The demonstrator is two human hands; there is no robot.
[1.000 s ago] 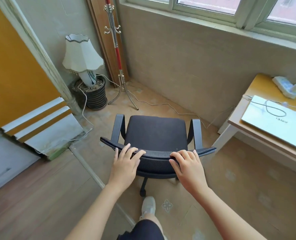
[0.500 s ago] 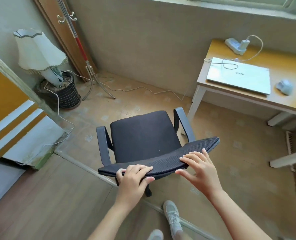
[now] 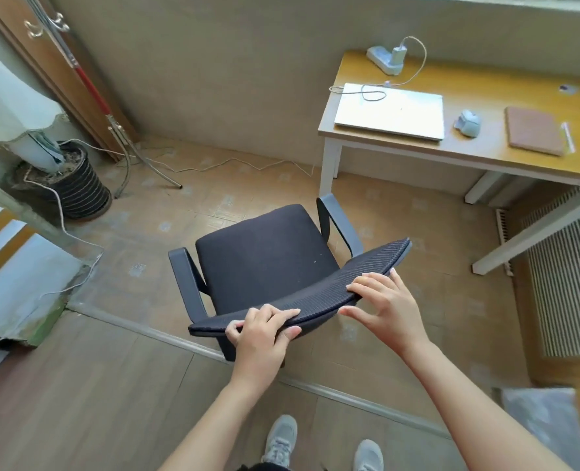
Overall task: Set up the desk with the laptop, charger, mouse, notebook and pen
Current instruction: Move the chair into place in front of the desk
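Near centre of frame, both hands are on the top edge of the black chair (image 3: 268,256) backrest. Left hand (image 3: 259,338): grip closed around the backrest rim, fingers curled over the top, thumb underneath, forearm reaching in from the near side. Right hand (image 3: 385,309): grip loose and half open, fingers spread and resting on the mesh top, thumb out below the edge and not clamped.

Chair seat faces far-left, backrest toward the near side, sitting on the tiled floor left of the worktop (image 3: 485,147).

Task items all lie on the worktop, far right of both grips and well apart from them. Laptop (image 3: 389,112) is shut, at the worktop's left end. Charger (image 3: 399,54) is plugged into a power strip (image 3: 380,61) at the far-left corner, its cable looping onto the laptop lid. Mouse (image 3: 467,123) sits just right of the laptop. Notebook (image 3: 533,130) lies right of the mouse, closed, with the pen (image 3: 568,136) alongside its right edge.
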